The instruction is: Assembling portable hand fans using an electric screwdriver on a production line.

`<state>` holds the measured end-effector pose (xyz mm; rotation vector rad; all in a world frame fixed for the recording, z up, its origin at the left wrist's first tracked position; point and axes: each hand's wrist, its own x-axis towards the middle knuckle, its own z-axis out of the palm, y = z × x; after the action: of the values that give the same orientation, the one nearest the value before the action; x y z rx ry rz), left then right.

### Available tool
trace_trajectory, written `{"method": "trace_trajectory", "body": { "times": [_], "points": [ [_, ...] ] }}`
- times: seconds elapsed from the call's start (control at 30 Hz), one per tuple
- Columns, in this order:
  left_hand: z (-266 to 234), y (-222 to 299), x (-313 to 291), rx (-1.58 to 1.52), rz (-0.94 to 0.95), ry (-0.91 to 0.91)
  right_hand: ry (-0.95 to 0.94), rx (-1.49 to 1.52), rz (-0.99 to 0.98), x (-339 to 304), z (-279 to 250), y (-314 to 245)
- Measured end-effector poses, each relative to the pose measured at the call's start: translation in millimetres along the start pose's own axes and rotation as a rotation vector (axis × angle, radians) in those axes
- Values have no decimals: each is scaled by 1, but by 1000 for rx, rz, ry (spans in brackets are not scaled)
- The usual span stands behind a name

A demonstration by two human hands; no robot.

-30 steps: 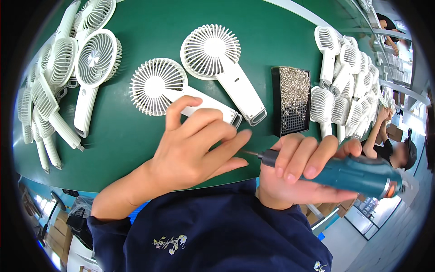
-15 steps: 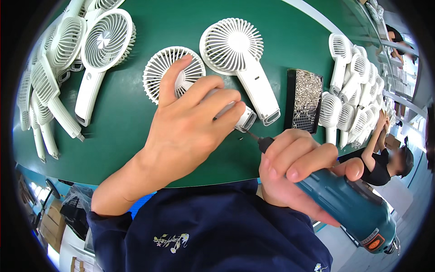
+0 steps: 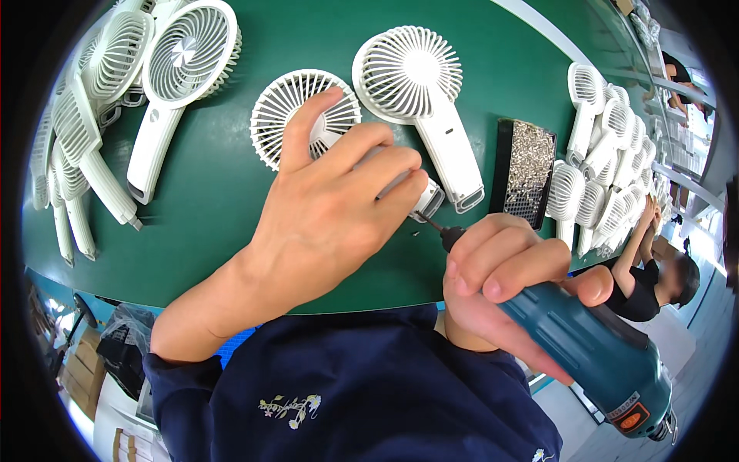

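My left hand is closed over the handle of a white handheld fan, its index finger lying across the round grille. Most of that handle is hidden under my fingers; its end shows past them. In my right hand is a teal electric screwdriver, gripped around its front part. The thin bit of the screwdriver meets the end of the fan's handle. Just beyond lies a second white handheld fan, back grille up, its handle pointing toward me.
A black tray of small screws stands right of the fans. Piled white fans lie at the right, more fans at the left, and one fan shows its front. Another person works at the far right. The tabletop is green.
The view has shifted slightly, so the table things sit a little differently in it. My hands keep the same hold, with the screwdriver bit still at the handle's end.
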<state>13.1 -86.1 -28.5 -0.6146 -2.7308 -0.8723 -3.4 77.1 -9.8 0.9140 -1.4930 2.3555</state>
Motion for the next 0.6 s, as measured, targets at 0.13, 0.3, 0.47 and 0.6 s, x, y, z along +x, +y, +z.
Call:
{"method": "trace_trajectory", "body": {
  "times": [0.13, 0.3, 0.47, 0.6],
  "points": [
    [0, 0, 0, 0, -3, 2, 2, 4, 6, -1, 0, 0],
    [1, 1, -1, 4, -3, 10, -9, -1, 22, -4, 2, -3],
    [1, 1, -1, 21, 1, 1, 29, 32, -35, -3, 2, -1],
    [1, 1, 1, 37, 8, -8, 157, 77, -82, 0, -4, -19]
  ]
}}
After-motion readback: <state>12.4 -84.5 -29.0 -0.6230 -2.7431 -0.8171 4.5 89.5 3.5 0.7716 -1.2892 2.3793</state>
